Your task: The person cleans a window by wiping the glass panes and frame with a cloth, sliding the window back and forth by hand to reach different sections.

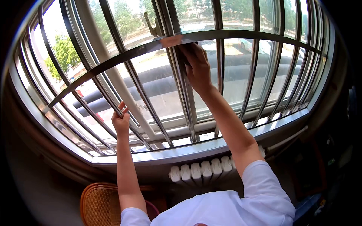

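My left hand [121, 118] is closed around an upright metal bar [132, 130] in the lower left part of the window grille. Higher up, my right hand [198, 69] reaches to an upright bar [185, 100] near the middle, just under the curved crossbar [139, 50]. Between its fingers and that bar is a dark piece of something, perhaps a cloth [182, 57]; the fingers hide most of it. Behind the bars are the window panes and a white frame [130, 96], with a window handle [150, 25] above the crossbar.
Below the grille runs a pale sill edge [166, 156], and a white radiator [205, 168] stands under it. A woven-backed chair [100, 205] is at the lower left. Outside the glass, thick grey pipes [241, 66] and trees show.
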### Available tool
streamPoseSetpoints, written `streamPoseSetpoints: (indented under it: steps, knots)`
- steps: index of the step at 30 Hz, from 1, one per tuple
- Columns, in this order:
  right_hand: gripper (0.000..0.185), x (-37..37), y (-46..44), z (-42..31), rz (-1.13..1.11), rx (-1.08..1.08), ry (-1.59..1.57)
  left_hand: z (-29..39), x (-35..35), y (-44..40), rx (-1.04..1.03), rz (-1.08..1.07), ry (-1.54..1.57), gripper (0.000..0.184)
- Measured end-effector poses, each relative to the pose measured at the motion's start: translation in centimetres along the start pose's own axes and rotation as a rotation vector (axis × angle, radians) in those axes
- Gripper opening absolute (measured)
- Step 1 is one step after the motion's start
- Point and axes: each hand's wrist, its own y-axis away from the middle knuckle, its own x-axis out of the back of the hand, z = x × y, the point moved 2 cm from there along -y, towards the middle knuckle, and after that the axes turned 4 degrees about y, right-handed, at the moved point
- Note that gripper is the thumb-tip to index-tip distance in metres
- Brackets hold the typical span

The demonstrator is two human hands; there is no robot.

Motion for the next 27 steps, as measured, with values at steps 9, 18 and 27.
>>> streamPoseSetpoints:
  steps: [9,18,27]
  knots:
    - [0.022,1.4,12.2,1.2,-0.260,0.084,0.072,-0.3,-0.1,0.0,-0.016,0.004,0.051,0.052]
    - [0.052,-1.4,-0.2,0.8,-0.058,0.086,0.141,0.0,-0.5,0.4,-0.010,0.029,0.030,0.053]
    - [0.050,0.6,3.2,1.1,-0.153,0.143,0.242,0.0,-0.6,0.2,-0.022,0.008,0.056,0.053]
